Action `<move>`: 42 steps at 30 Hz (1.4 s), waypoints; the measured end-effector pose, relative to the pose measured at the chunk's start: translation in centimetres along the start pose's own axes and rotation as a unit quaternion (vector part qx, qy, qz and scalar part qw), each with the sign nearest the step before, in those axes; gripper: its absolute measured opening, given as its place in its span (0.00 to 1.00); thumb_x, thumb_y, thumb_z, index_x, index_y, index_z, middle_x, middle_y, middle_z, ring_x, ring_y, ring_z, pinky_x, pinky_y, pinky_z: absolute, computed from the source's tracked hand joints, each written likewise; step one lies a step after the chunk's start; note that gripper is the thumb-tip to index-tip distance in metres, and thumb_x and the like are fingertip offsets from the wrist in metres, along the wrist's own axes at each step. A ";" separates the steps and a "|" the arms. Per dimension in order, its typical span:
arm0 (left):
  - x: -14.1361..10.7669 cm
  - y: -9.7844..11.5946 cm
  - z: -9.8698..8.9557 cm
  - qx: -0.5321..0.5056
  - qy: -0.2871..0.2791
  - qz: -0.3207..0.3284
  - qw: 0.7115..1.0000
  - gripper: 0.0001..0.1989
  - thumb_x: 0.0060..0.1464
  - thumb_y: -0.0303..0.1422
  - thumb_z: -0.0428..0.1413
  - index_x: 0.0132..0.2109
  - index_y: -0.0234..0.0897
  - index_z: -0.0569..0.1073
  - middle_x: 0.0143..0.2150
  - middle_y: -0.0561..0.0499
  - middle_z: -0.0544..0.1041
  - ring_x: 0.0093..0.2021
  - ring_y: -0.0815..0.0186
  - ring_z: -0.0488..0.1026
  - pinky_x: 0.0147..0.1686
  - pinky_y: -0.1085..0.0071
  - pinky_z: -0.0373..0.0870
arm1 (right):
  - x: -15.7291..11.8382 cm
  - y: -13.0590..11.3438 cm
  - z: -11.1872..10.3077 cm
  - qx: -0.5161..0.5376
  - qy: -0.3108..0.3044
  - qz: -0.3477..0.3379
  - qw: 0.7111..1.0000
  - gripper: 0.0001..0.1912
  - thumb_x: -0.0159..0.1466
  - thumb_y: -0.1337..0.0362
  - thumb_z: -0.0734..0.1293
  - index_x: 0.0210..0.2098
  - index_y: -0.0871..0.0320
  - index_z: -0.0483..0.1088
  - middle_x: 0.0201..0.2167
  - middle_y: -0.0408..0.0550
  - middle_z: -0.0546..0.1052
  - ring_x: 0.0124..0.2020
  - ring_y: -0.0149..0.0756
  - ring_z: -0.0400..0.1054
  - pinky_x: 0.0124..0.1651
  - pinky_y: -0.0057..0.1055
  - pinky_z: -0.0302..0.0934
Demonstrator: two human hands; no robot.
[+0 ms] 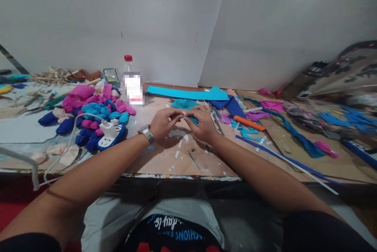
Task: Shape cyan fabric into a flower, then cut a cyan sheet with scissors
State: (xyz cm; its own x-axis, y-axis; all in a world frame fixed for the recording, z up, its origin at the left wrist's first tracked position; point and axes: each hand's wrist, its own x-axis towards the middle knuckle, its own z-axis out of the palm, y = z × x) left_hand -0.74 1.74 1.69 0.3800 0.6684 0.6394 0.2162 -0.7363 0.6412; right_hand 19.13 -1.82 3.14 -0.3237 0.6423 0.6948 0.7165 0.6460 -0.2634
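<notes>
The left hand and the right hand meet at their fingertips just above a pale wooden worktable. The right thumb and fingers grasp a small, soft piece of teal cloth, which sits in that hand's grip close to the left fingertips. The left thumb and forefinger are pinched together; whether they have hold of its edge, I cannot tell. A silver metal-banded watch circles the left wrist.

Just beyond the hands lies a turquoise piece of fabric, and behind that a long, flat, bright blue strip. To the right of the right hand is a slim orange plastic-handled tool; farther right, a long twisted dark-teal cloth band rests on brown cardboard. Beyond and left of the left hand stands a clear plastic bottle with a red cap, its label blurred. Farther left, a blue-and-white power strip adjoins a heap of magenta, turquoise and navy cloth pieces.
</notes>
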 end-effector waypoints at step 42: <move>0.0 0.1 0.7 -0.136 -0.008 -0.125 0.983 0.13 0.60 0.39 0.62 0.46 0.37 0.83 0.42 0.44 0.85 0.32 0.65 0.81 0.34 0.71 0.78 | -0.1 0.6 0.2 -0.035 0.042 0.031 0.998 0.07 0.66 0.57 0.70 0.38 0.52 0.77 0.36 0.48 0.82 0.50 0.51 0.68 0.57 0.51 0.53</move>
State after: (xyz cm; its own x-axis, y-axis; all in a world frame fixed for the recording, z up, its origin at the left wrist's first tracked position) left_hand -0.10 1.56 1.44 0.3599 0.8214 0.4424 0.0576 -0.4928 0.8682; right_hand 19.46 -1.46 2.83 -0.2274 0.6414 0.7328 0.7754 0.5745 -0.2622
